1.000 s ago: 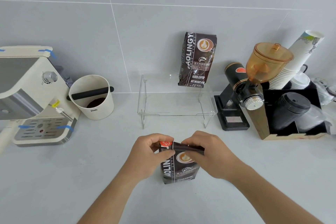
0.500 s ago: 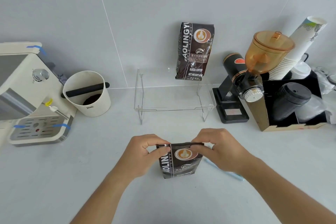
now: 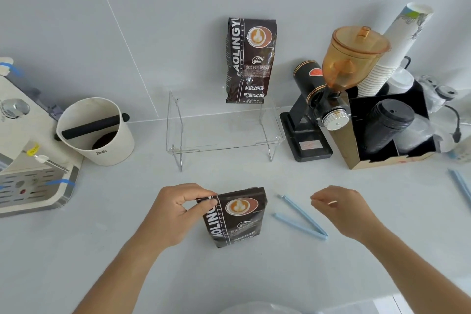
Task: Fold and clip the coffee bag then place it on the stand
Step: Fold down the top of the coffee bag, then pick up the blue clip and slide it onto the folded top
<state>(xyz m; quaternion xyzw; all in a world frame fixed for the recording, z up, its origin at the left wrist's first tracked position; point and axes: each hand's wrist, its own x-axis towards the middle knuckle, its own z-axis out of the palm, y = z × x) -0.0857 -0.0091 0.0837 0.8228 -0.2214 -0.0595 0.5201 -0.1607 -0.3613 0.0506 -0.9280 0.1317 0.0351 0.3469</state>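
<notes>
Left hand [image 3: 175,211] pinches folded top of coffee bag [image 3: 235,219], upright on near counter. Right hand [image 3: 339,208] loose, empty, hovering near open blue clip [image 3: 300,219]. Risk: one-handed pinch slips, fold springs open before clipping.

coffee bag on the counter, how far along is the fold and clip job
Done: the dark brown coffee bag stands on the counter with its top folded down. In hand: the left hand pinches the fold shut; the right hand hovers empty above the open light blue plastic clip. Left: clipping the fold and setting the bag on the clear acrylic stand.
</notes>
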